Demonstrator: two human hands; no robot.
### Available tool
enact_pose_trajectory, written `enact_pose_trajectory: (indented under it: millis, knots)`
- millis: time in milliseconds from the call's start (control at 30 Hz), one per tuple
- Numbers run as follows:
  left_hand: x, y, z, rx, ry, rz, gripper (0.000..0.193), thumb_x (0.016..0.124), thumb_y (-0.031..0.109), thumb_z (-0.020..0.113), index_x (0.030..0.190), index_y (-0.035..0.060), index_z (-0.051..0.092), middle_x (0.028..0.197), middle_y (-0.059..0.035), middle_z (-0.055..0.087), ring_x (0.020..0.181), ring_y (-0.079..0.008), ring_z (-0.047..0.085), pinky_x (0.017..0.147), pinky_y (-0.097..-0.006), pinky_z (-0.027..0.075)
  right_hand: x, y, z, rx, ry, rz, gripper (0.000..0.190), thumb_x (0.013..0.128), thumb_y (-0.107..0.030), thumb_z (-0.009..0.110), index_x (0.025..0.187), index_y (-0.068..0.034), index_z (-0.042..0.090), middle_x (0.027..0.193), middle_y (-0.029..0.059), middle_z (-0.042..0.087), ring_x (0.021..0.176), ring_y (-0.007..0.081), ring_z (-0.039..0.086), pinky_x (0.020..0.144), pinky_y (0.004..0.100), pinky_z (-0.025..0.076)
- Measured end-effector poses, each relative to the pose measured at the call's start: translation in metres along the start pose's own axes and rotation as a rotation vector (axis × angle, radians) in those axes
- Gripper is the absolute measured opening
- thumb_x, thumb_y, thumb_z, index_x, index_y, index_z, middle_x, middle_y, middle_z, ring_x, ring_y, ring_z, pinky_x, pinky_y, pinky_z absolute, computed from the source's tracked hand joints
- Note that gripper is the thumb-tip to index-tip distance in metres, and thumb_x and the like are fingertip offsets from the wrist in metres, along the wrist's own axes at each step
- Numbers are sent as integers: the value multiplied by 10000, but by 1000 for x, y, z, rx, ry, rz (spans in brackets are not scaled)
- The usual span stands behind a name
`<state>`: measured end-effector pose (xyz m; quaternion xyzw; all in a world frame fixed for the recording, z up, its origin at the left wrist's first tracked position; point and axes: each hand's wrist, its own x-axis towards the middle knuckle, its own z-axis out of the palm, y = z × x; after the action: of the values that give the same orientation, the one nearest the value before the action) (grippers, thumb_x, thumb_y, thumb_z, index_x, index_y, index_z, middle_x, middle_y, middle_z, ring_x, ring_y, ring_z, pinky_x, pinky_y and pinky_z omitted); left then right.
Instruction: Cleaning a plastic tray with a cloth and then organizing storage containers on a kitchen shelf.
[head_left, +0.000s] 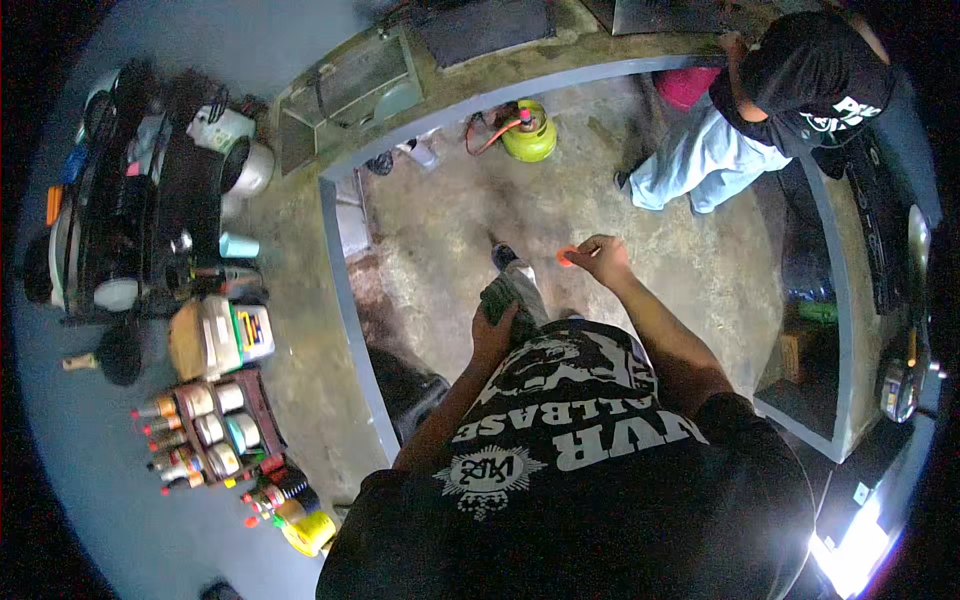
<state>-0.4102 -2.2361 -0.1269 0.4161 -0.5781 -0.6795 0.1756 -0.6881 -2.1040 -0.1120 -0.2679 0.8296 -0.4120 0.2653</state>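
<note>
My left hand (494, 330) is closed around a dark grey-green cloth (501, 296), held low in front of my body. To its right, my right hand (602, 260) pinches a small orange object (567, 256) between thumb and fingertips; what exactly it is cannot be told. Both hands are above the concrete floor (450, 210), and the two held things are apart. Beyond them on the floor stands a green gas cylinder (529, 141) with a red-topped regulator and an orange hose.
Another person (810, 82) in a dark shirt stands at the upper right beside the counter. Along the left counter (300, 300) are a dish rack (180, 180), a metal pot (251, 169), a light blue cup (239, 245), plastic tubs (217, 337) and a rack of condiment bottles (217, 427).
</note>
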Motion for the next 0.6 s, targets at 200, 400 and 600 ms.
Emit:
enact_pose_trajectory:
  millis: [200, 400, 600]
  knots:
    - [157, 82, -10, 139, -197, 101, 381, 955, 245, 750, 1212, -15, 644, 1148, -135, 720, 1043, -222, 682, 902, -384, 537, 89, 28, 15, 161, 61, 103, 441, 702, -416, 934, 777, -22, 752, 732, 58, 725, 661, 121, 652, 635, 298, 533]
    - [285, 169, -25, 421, -278, 58, 508, 955, 280, 743, 1321, -37, 589, 1213, -187, 692, 1092, -304, 682, 927, -425, 546, 197, -18, -6, 65, 193, 276, 419, 702, -390, 910, 859, -24, 780, 810, 122, 773, 728, 168, 735, 687, 332, 577]
    - [364, 191, -16, 509, -391, 76, 558, 918, 288, 782, 1323, -37, 579, 1212, -196, 693, 1090, -285, 688, 952, -411, 542, 289, -56, 2, 102, 288, 312, 471, 739, -456, 899, 918, -31, 801, 815, 79, 769, 747, 127, 690, 717, 304, 551]
